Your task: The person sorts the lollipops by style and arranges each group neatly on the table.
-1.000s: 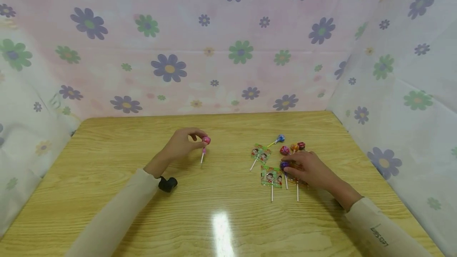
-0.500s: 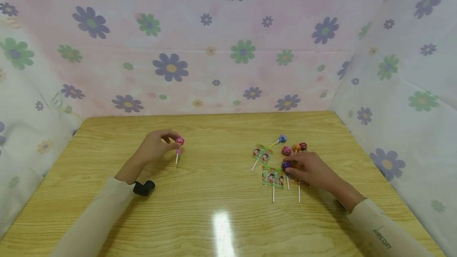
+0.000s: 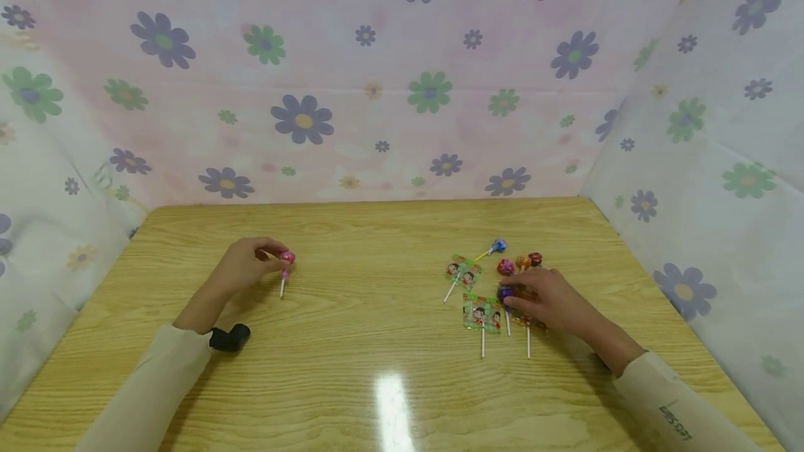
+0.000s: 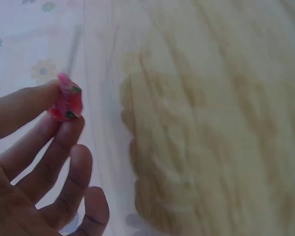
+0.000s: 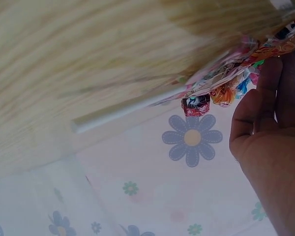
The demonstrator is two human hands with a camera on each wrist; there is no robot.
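In the head view my left hand [image 3: 245, 264] holds a pink lollipop [image 3: 287, 257] over the left part of the table, stick pointing down. The left wrist view shows thumb and fingertips pinching its wrapped head [image 4: 69, 101], other fingers loosely bent. On the right, my right hand [image 3: 559, 302] has thumb and forefinger about the head of a purple lollipop [image 3: 504, 293]. Its palm partly covers a flat orange-brown packet with a white stick [image 3: 528, 344]. Two green flat-packed lollipops, an upper one [image 3: 463, 272] and a lower one [image 3: 481, 314], lie just left of that hand.
Behind the right hand lie a blue lollipop [image 3: 499, 245] with a yellow stick, a pink-red lollipop [image 3: 505, 267], an orange one [image 3: 523, 261] and a dark red one [image 3: 534, 258]. Flowered cloth [image 3: 377, 89] stands around the wooden table [image 3: 352, 340].
My left hand has carried the pink lollipop leftward across the table and slightly nearer. The right hand has stayed at the purple lollipop.
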